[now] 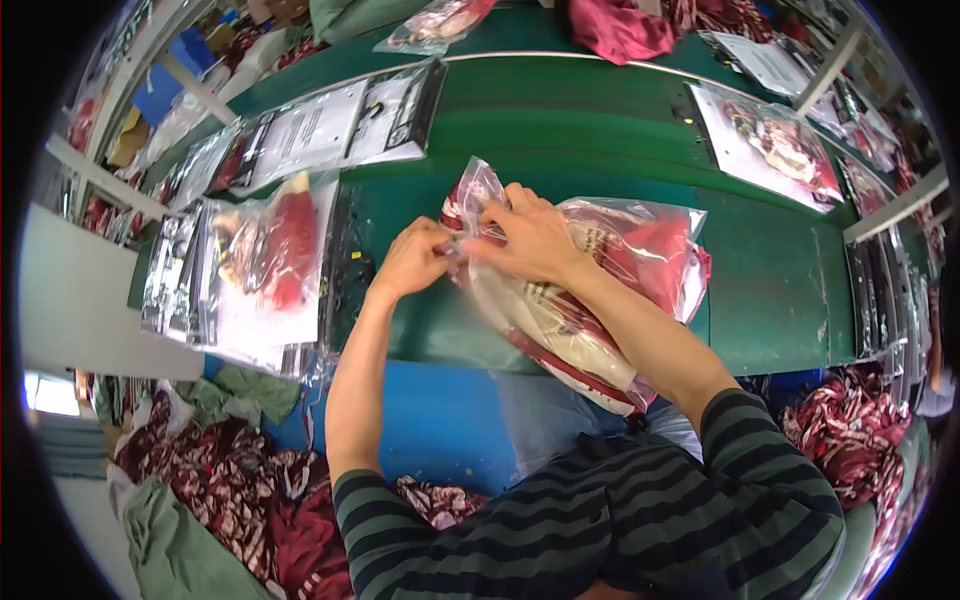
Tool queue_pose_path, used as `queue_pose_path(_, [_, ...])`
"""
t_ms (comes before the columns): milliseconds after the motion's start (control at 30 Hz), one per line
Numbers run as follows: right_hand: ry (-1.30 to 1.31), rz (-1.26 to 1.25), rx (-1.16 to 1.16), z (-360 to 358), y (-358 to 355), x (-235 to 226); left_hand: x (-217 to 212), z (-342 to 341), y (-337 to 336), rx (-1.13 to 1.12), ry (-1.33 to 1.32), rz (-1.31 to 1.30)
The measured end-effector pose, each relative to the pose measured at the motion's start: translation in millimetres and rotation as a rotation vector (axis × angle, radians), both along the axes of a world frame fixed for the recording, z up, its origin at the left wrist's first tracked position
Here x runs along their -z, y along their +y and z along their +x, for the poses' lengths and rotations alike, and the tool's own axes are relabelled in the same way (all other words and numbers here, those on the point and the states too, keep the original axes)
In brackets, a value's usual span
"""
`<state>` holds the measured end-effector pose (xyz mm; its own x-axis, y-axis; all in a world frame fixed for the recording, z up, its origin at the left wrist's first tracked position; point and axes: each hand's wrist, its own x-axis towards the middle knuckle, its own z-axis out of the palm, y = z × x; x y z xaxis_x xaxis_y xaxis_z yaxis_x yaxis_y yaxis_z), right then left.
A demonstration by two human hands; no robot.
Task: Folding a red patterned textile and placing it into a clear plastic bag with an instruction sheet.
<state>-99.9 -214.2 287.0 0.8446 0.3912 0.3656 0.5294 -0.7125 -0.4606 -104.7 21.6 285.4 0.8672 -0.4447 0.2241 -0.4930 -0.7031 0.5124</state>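
A clear plastic bag (570, 325) packed with red and cream fabric items lies on the green table in front of me. My left hand (415, 256) is closed, pinching the bag's left end. Beside it, my right hand (530, 238) bends its fingers around the same end, thumb toward the left hand, and grips the plastic there. The fingertips are partly hidden and slightly blurred. A second clear bag (650, 255), with a red piece inside, shows under and behind my right forearm; I cannot tell if it is separate from the first.
On the left lies a stack of flat packages (285, 260), the top one holding a red pointed piece. More flat packages (360, 120) line the far left, another (765, 145) the far right. Dark red patterned fabric (240, 490) is heaped below the left edge. Metal posts (835, 65) flank the table.
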Motion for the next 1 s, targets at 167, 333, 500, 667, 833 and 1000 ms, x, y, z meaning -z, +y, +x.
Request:
queue_pose_path(167, [-0.226,-0.147,-0.013,-21.3,12.8,-6.1,-22.1,-4.8,-18.9,-0.090,0.087,0.049])
queue_pose_path(333, [-0.238,-0.034,-0.107,-21.2,-24.7,2.3,-33.2,30.6,-13.5,-0.149,0.522,-0.877])
queue_pose_path(500, [-0.242,-0.045,-0.085,-29.8,-93.5,-13.1,28.4,156.4,1.7,-0.793,-0.503,-0.050])
queue_pose_path(667, [-0.227,-0.031,0.160,-40.3,-193.3,-14.8,37.3,219.5,-46.7,-1.051,-0.102,0.201])
queue_pose_path(833, [-0.068,0.014,0.340,-44.1,-238.9,-11.6,19.3,202.9,-84.7,-0.976,-0.155,0.177])
queue_pose_path(1000, [-0.056,0.041,0.338,-34.6,-240.0,-4.8,-32.2,78.7,-172.6,-0.481,-0.408,-0.003])
